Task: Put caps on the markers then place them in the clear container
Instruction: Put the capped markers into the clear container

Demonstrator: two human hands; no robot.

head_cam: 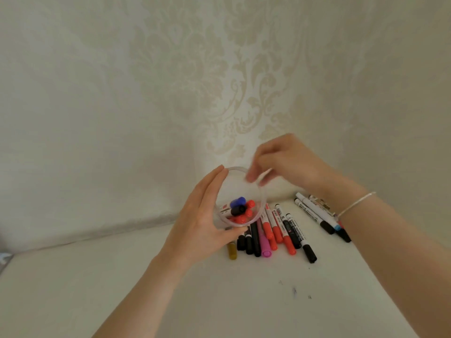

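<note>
The right hand (275, 162), blurred above the clear container (240, 191) at frame centre, cannot be judged open or gripping, while the container is cupped by the left hand (202, 215) on a white table (219, 301) before patterned wallpaper (170, 69).

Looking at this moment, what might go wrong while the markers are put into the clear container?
1. The left hand holds the clear container tilted toward the camera, so the markers inside might slide out.
2. The right hand is blurred above the rim; whether it holds anything is unclear. A fast move could knock the container.
3. The loose markers lie close below it on the white surface; setting the container down could scatter them.
</note>
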